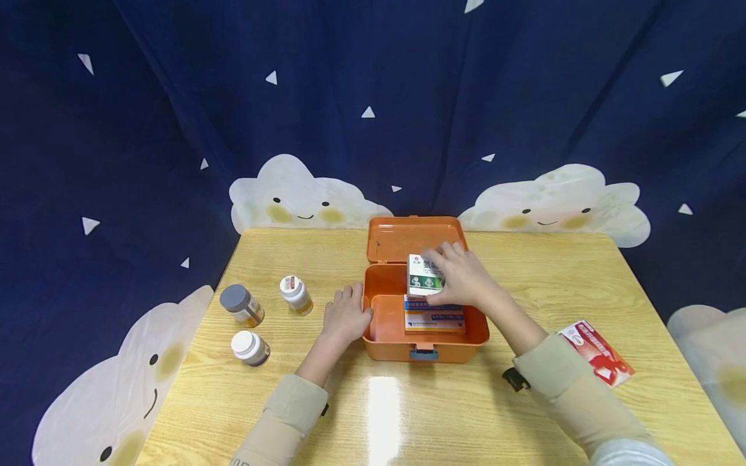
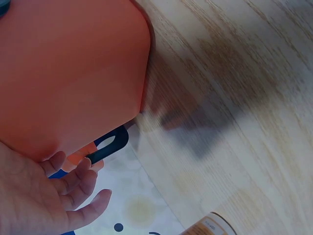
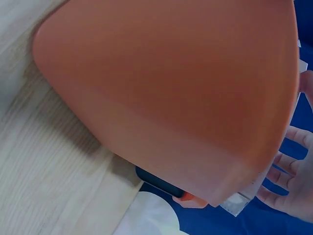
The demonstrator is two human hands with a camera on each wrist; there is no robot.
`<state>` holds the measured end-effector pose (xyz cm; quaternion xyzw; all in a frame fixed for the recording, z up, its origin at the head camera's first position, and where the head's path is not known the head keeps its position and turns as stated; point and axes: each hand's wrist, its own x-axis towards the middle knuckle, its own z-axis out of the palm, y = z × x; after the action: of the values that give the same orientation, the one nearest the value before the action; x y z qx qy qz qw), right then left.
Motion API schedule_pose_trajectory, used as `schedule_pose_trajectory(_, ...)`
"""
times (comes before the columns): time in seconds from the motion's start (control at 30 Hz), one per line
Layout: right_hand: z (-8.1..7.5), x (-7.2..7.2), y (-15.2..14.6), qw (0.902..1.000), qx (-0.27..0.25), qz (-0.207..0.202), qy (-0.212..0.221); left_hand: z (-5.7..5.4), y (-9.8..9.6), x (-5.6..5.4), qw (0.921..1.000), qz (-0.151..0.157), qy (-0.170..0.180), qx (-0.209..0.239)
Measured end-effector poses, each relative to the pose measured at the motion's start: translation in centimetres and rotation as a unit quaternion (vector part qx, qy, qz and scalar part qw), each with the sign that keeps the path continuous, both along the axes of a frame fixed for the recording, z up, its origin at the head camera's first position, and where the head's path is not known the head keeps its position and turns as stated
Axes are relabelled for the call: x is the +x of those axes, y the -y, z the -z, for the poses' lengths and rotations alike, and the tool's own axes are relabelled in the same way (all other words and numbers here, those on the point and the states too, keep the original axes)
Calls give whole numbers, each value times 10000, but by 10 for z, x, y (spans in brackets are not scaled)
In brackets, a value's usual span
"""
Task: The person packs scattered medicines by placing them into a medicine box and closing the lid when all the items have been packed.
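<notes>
An orange storage box stands with its lid tipped back, a blue latch on its front. My right hand grips a white and green medicine box over the interior, thumb on the near edge and fingers on the far edge. Below it, a blue and orange medicine box lies inside. My left hand rests at the left rim with its fingers loosely extended. In the left wrist view those fingers lie beside the orange outer wall. The right wrist view shows the right fingers partly behind the storage box.
Left on the wooden table stand a grey-capped bottle, a white-capped bottle and another white bottle. A red and white medicine box lies at the right, near my right sleeve. A dark blue curtain hangs behind.
</notes>
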<state>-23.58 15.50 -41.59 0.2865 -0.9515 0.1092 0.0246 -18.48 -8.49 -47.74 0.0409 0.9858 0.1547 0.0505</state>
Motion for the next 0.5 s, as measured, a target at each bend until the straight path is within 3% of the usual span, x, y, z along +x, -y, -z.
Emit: schedule_pose_trajectory(0.5, 8, 8, 5, 9998, 90, -30, 167, -1, 0, 1, 10000, 0, 12, 73)
